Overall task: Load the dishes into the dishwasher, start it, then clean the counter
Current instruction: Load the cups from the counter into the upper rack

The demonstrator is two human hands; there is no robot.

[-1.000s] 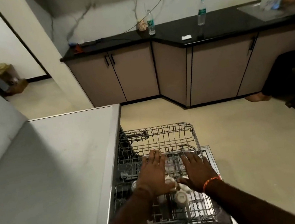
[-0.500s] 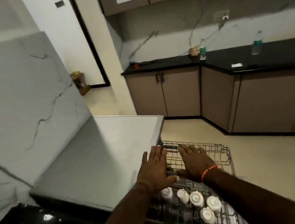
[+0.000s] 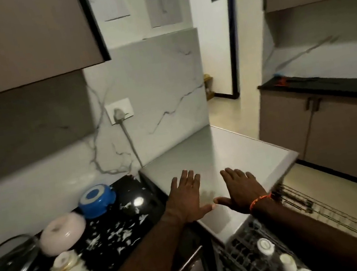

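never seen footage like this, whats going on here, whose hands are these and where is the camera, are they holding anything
The camera is worn on a person's head and looks forward and down, so you see that person's own arms reaching out from below. There is only this one view. The left hand and the right hand, which has an orange wristband, are spread flat with straight fingers over the pale dishwasher top. Neither holds anything. Below them the pulled-out wire rack holds upturned white cups. On the black counter to the left lie a blue lidded container, a pink bowl, small white dishes and white scraps.
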